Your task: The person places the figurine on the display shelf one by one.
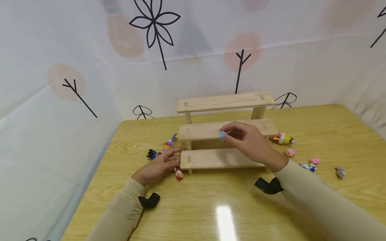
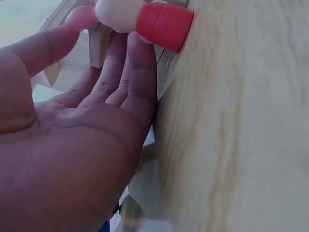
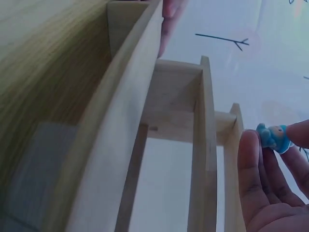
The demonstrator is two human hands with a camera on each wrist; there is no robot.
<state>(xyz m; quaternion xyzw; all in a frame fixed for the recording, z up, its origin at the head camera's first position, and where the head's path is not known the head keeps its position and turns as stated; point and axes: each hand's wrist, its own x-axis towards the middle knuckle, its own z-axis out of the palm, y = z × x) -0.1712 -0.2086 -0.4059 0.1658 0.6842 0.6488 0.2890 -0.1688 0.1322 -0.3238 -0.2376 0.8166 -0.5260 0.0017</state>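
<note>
A small light-blue figurine (image 1: 222,135) is pinched between the thumb and fingertips of my right hand (image 1: 248,142), held above the lower steps of a three-tier wooden shelf (image 1: 217,159). In the right wrist view the figurine (image 3: 274,137) shows a face and a blue hood. My left hand (image 1: 159,166) rests on the table at the shelf's left end, its fingers loosely extended. Beside it lies a red and pink figurine with long ears (image 1: 179,174); this figurine (image 2: 161,25) appears by the fingertips in the left wrist view, with no grip on it visible.
Behind the left hand lie a purple-eared figurine (image 1: 167,145) and a blue figurine with a black spiky top (image 1: 151,154). Right of the shelf are a yellow figurine (image 1: 284,138), pink pieces (image 1: 290,152), a blue-white figurine (image 1: 310,167) and a grey one (image 1: 340,172). A patterned cloth (image 1: 196,73) hangs behind.
</note>
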